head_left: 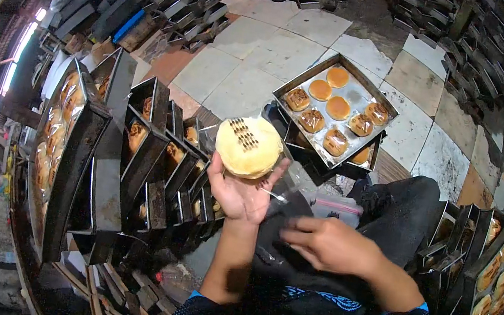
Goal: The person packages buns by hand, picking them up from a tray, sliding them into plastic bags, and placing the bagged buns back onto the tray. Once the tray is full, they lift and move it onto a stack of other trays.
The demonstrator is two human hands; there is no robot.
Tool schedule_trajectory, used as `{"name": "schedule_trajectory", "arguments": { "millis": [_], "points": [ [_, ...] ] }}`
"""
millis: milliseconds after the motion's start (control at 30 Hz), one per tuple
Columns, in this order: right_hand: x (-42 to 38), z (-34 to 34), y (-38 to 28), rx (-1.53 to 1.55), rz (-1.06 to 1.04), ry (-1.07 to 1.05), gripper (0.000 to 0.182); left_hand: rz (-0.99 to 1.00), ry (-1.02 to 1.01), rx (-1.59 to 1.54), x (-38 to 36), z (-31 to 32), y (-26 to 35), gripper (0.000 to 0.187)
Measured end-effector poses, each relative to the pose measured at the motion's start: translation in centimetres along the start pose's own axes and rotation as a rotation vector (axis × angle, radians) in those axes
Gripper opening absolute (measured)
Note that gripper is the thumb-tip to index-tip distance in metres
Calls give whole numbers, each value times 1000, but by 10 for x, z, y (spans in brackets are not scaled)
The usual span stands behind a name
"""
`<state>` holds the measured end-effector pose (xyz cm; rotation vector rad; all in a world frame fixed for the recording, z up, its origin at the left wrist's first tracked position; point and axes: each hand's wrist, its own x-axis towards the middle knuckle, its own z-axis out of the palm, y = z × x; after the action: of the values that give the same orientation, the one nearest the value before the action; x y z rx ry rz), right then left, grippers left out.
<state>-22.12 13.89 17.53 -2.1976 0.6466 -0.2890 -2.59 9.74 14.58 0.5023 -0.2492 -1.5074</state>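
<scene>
Overhead, left hand (241,191) cups bun (248,147); tiled floor (259,62) open beyond.

Matt, pale bun (247,147); shiny metal tray (360,94); clear glossy plastic bags (330,205); worn floor tiles (260,55).

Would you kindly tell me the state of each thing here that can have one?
Bun: unwrapped, held up in left hand.
Right hand: palm down over lap; grip unclear.
Tray on floor: part filled, some buns wrapped, some bare.
Side pans: stood on edge.
</scene>
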Motion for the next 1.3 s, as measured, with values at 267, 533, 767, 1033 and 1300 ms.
{"name": "schedule_trajectory", "arguments": {
  "millis": [267,533,767,1033,1300],
  "points": [
    [20,-11,1,200,-229,299,10,-269,15,106,5,6,-22,55],
    [24,-3,39,-151,165,897,18,-369,15,59,9,-23,-2,67],
    [28,10,40,72,-40,1214,14,414,69,647,-32,-46,-74,45],
    [34,-18,34,-77,-60,1081,14,1251,-124,1420,-15,-47,17,11],
    [70,50,112,358,68,1021,11,926,119,1382,-3,-120,-2,17]
  ]
}}
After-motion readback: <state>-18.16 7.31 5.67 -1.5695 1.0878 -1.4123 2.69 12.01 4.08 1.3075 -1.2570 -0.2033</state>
